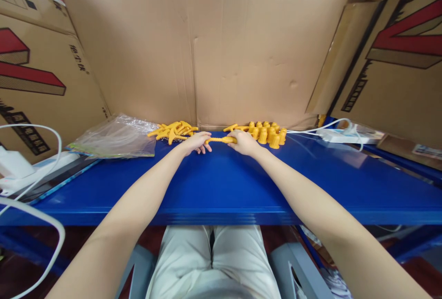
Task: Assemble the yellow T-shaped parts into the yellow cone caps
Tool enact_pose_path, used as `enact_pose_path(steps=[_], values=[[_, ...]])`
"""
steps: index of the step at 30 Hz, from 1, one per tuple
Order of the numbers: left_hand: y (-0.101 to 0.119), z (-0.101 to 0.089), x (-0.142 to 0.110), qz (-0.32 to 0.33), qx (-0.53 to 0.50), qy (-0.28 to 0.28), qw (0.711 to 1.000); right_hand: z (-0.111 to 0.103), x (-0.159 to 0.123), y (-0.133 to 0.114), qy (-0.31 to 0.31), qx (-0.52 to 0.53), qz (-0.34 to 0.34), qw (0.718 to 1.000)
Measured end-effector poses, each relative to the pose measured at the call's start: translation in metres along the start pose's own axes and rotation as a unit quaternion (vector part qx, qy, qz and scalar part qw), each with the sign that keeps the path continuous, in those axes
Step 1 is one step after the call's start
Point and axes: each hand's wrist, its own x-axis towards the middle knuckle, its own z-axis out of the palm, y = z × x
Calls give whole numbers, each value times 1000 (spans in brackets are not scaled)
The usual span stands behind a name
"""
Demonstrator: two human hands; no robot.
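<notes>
A thin yellow plastic rod with a ridged, screw-like shaft lies level between my hands, just above the blue shelf. My left hand pinches its left end, with the lower fingers loosely apart. My right hand is closed around the thicker right end, which the fingers partly hide. Beside my left hand is a heap of yellow T-shaped pieces. Past my right hand stand several yellow ribbed caps in a cluster. Another yellow T-shaped piece lies behind my right hand.
A clear plastic bag lies left on the blue shelf. Cardboard panels wall the back, with boxes at the sides. White power strips with cables sit at both ends; one cable loops at lower left.
</notes>
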Motion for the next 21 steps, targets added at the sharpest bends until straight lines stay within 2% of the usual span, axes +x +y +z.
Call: enact_pose_path(steps=[3, 6, 9, 13, 17, 21], values=[[-7, -1, -2, 78, 150, -5, 986, 2, 0, 2, -3, 24, -12, 1000], [-10, -3, -3, 148, 298, 19, 943, 5, 1, 5, 10, 71, -34, 997], [-10, -6, -2, 149, 392, 50, 907, 9, 4, 9, 33, 130, -32, 990], [-11, -11, 1, 130, 412, 72, 899, 10, 6, 14, 7, 243, 14, 970], [-13, -14, 2, 135, 408, 93, 898, 2, 4, 13, -28, 376, 68, 924], [-13, -13, 2, 143, 401, 86, 901, -10, -1, 8, -83, 441, 132, 884]])
